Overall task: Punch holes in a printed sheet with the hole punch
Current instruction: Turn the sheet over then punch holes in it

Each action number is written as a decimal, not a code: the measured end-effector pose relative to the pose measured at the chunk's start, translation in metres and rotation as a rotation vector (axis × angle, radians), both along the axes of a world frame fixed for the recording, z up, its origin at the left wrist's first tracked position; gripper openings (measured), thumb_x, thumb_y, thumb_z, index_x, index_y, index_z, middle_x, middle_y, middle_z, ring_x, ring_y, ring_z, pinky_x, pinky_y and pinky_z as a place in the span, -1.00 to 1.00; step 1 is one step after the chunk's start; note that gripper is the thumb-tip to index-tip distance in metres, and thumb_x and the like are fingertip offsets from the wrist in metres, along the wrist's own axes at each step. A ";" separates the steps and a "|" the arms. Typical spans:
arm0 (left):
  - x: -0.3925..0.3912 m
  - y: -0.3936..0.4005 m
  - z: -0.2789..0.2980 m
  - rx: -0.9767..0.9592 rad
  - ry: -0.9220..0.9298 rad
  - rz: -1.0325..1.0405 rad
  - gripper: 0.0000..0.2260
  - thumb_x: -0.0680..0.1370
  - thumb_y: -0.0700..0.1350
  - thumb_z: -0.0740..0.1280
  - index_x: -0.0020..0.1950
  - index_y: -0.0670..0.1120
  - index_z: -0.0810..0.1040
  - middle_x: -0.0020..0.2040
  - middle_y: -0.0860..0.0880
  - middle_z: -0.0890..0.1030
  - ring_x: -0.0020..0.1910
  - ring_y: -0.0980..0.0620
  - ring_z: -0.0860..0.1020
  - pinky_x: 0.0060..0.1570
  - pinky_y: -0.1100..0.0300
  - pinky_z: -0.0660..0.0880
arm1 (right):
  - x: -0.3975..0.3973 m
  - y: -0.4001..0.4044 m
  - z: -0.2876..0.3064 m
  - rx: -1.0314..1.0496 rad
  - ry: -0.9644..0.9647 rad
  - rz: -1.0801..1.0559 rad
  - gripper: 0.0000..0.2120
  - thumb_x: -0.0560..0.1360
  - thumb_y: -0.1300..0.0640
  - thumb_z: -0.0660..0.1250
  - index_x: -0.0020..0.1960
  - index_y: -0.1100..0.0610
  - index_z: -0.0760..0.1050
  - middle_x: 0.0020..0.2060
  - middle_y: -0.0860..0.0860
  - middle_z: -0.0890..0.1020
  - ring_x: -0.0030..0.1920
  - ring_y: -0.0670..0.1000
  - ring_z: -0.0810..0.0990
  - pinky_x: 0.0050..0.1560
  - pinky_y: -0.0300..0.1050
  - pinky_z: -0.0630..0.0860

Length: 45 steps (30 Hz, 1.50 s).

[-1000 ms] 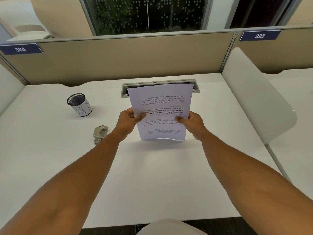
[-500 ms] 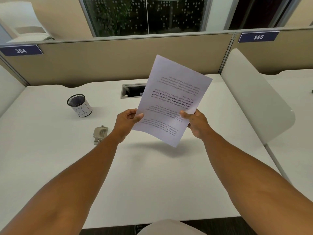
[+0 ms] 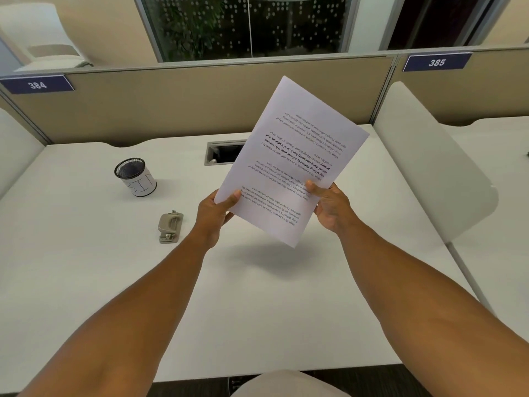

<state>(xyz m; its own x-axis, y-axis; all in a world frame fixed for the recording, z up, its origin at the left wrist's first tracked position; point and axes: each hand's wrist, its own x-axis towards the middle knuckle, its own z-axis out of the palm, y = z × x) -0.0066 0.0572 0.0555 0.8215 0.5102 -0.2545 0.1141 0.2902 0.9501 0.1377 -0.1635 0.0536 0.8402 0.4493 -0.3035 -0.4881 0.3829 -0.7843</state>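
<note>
I see both hands holding the printed sheet (image 3: 292, 161) up above the white bench (image 3: 257, 296), tilted so its far corner leans to the right. The left hand (image 3: 213, 216) pinches the sheet's near left edge, thumb on top and fingers curled behind. The right hand (image 3: 329, 207) grips the near right edge the same way — thumb on the printed face, fingers behind the paper. The text on the sheet reads upside down from here. The hole punch (image 3: 170, 227) lies on the bench to the left of the left wrist, apart from both hands — nothing touches it. Further back on the left stands a mesh pen cup (image 3: 136, 176), and a cable slot (image 3: 223, 152) sits partly hidden behind the sheet.
</note>
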 end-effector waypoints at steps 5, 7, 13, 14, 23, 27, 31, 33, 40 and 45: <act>0.005 -0.008 0.007 -0.150 -0.075 0.064 -0.69 0.50 -0.13 0.48 0.23 -0.02 0.57 0.12 -0.05 0.65 0.11 -0.02 0.60 0.14 0.03 0.58 | -0.001 0.006 0.000 0.089 0.008 0.002 -0.52 0.46 0.32 0.43 0.35 0.07 0.50 0.24 0.05 0.63 0.23 0.07 0.62 0.10 -0.02 0.61; 0.008 -0.011 0.011 -0.202 -0.113 0.097 -0.72 0.49 -0.17 0.48 0.18 -0.01 0.59 0.09 -0.03 0.68 0.11 -0.03 0.60 0.20 -0.03 0.56 | -0.002 0.007 -0.001 0.104 0.023 -0.013 -0.50 0.46 0.32 0.44 0.36 0.09 0.49 0.25 0.06 0.63 0.25 0.09 0.61 0.14 0.00 0.60; 0.014 -0.019 0.016 -0.224 -0.161 0.096 -0.68 0.50 -0.24 0.46 0.20 0.00 0.56 0.09 -0.04 0.68 0.11 -0.05 0.61 0.16 -0.05 0.59 | -0.003 0.010 -0.003 0.130 0.010 -0.020 -0.47 0.44 0.28 0.47 0.38 0.08 0.47 0.27 0.06 0.61 0.28 0.12 0.59 0.32 0.16 0.49; 0.014 -0.021 0.016 -0.219 -0.162 0.090 -0.68 0.50 -0.25 0.46 0.20 0.00 0.56 0.10 -0.05 0.68 0.11 -0.05 0.62 0.15 -0.04 0.60 | -0.003 0.011 -0.002 0.133 0.012 -0.023 -0.46 0.44 0.28 0.47 0.39 0.08 0.47 0.27 0.06 0.61 0.27 0.12 0.59 0.31 0.16 0.49; 0.021 -0.030 0.016 -0.193 -0.189 0.035 -0.59 0.49 -0.30 0.46 0.28 -0.02 0.51 0.25 -0.17 0.63 0.23 -0.20 0.59 0.16 -0.19 0.57 | -0.009 0.024 0.009 0.154 0.007 -0.018 -0.46 0.47 0.33 0.42 0.40 0.08 0.44 0.24 0.10 0.63 0.21 0.13 0.63 0.17 0.10 0.59; 0.018 -0.022 0.018 -0.119 -0.142 0.050 -0.59 0.50 -0.29 0.45 0.31 -0.05 0.49 0.19 -0.14 0.64 0.19 -0.18 0.61 0.10 -0.16 0.61 | -0.009 0.018 0.008 0.073 0.006 -0.028 -0.54 0.46 0.34 0.42 0.30 0.04 0.50 0.13 0.06 0.67 0.08 0.08 0.67 0.01 0.05 0.63; 0.014 -0.005 0.021 0.027 -0.094 0.019 -0.63 0.51 -0.26 0.45 0.28 -0.04 0.50 0.16 -0.13 0.65 0.12 -0.16 0.64 0.04 -0.14 0.63 | -0.006 0.006 0.004 0.005 -0.002 -0.063 -0.59 0.46 0.33 0.44 0.22 0.01 0.52 0.09 0.03 0.67 0.08 0.05 0.66 -0.07 -0.03 0.62; 0.010 0.006 0.020 0.098 -0.053 0.017 -0.67 0.52 -0.26 0.45 0.22 0.00 0.52 0.14 -0.12 0.66 0.09 -0.14 0.65 0.07 -0.16 0.62 | -0.005 -0.001 0.002 -0.027 0.001 -0.088 -0.62 0.45 0.34 0.44 0.18 0.01 0.52 0.10 0.04 0.66 0.10 0.06 0.64 -0.04 -0.05 0.60; 0.001 0.032 0.013 0.222 0.037 0.028 -0.65 0.50 -0.21 0.47 0.27 -0.10 0.53 0.13 -0.10 0.67 0.06 -0.11 0.67 0.04 -0.09 0.64 | -0.003 -0.021 -0.003 -0.210 -0.009 -0.180 -0.72 0.43 0.32 0.48 0.07 0.11 0.51 0.05 0.08 0.65 0.03 0.07 0.63 -0.09 -0.12 0.59; -0.003 0.033 0.005 0.265 0.060 0.034 -0.70 0.51 -0.21 0.47 0.21 -0.07 0.54 0.09 -0.06 0.67 0.03 -0.05 0.67 -0.03 0.02 0.66 | -0.003 -0.025 -0.008 -0.410 -0.107 -0.103 -0.76 0.42 0.30 0.48 0.02 0.11 0.53 -0.02 0.05 0.67 -0.02 0.06 0.64 -0.08 -0.12 0.61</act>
